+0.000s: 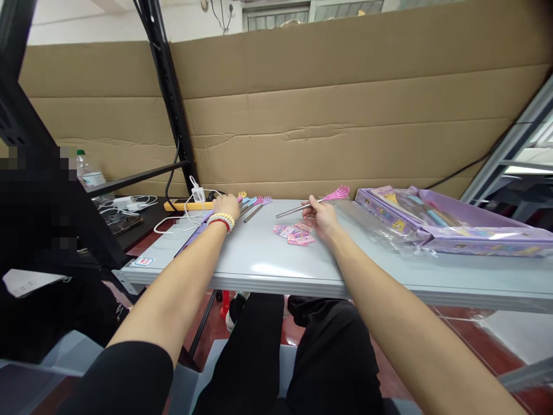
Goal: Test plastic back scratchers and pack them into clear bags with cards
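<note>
My right hand (320, 218) is closed around the metal handle of a back scratcher (334, 194) with a pink claw-shaped head, held raised at a slant over the table. Below it lie several small pink printed cards (298, 233), partly overlapping. At the back left, my left hand (226, 206), with beaded bracelets on the wrist, reaches to a row of more back scratchers (258, 208) with pink, blue and yellow heads. The back of that hand hides its fingers, so what they hold is not visible.
A purple display box (475, 236) with several back scratchers and clear plastic film (384, 230) lies at the right. On the left are an orange power strip (185, 206), white cables and a black shelf post (166, 86). Cardboard (345, 127) walls the table's back.
</note>
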Motion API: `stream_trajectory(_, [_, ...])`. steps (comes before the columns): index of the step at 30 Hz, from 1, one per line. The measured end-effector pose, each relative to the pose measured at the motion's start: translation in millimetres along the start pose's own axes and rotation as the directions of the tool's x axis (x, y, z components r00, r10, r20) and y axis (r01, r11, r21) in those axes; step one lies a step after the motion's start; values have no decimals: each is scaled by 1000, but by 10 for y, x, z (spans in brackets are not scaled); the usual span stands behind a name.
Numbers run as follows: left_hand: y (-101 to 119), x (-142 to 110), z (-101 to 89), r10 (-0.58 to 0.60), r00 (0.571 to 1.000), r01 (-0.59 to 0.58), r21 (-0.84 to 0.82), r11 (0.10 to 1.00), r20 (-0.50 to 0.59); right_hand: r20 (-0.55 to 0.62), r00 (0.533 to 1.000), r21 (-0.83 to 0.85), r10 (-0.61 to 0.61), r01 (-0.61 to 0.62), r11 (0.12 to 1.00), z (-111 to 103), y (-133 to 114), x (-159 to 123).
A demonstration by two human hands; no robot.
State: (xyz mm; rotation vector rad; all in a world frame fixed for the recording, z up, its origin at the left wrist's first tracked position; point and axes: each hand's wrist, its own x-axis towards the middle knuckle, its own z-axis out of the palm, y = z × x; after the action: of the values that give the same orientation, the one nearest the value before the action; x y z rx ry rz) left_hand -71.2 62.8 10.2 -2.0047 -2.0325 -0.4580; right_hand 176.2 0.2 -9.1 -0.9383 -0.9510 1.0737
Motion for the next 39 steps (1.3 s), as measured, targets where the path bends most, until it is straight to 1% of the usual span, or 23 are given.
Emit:
stream_trajectory(2, [174,-48,-15,133,991,-131,-124,984,8,-8,1000,64,15,-14,998,-23,-33,3])
stream_trajectory(4, [359,-127,-24,272,962,-265,-251,931,-8,-44,999,142,21,-14,990,-45,-71,-1])
stream_trajectory(5, [446,-175,-21,317,948,-311,-298,902,-29,-70,997,172,22,-10,985,-55,-88,-4])
stream_trajectory(7, [590,-273,-3,349,935,-348,-357,867,-63,-113,993,190,21,1,982,-68,-109,-8])
stream_trajectory(10, [703,-381,42,361,930,-357,-390,849,-66,-121,993,149,17,1,989,-71,-104,-4])
stream_trajectory(12, [711,-406,72,370,926,-369,-405,837,-78,-109,994,116,18,-5,993,-64,-90,2])
stream_trajectory(14, [684,-398,101,359,928,-364,-429,827,-95,-121,992,102,14,-2,995,-55,-84,5])
stream_trajectory(17, [621,-364,145,320,943,-324,-488,810,-94,-185,983,136,2,24,990,-45,-99,-3])
stream_trajectory(19, [590,-347,172,319,943,-319,-528,787,-95,-215,977,154,1,33,988,-41,-114,-15])
stream_trajectory(24, [568,-343,190,345,928,-360,-565,742,-140,-185,983,119,-6,29,993,-47,-109,-21])
stream_trajectory(27, [550,-361,168,388,908,-406,-559,724,-157,-192,981,95,-3,22,995,-82,-92,8])
stream_trajectory(30, [543,-414,125,451,883,-441,-562,700,-132,-166,986,46,-12,20,999,-138,-94,38])
stream_trajectory(33, [579,-505,52,488,866,-462,-553,693,-113,-110,991,13,-72,74,997,-190,-132,36])
stream_trajectory(36, [639,-602,-48,536,831,-533,-492,688,-149,-82,988,3,-128,128,992,-224,-206,-1])
stream_trajectory(38, [669,-663,-114,559,810,-573,-448,687,-178,-88,983,-66,-159,153,986,-243,-271,-40])
stream_trajectory(39, [679,-694,-143,560,806,-582,-430,690,-190,-88,981,-117,-176,165,979,-251,-305,-64])
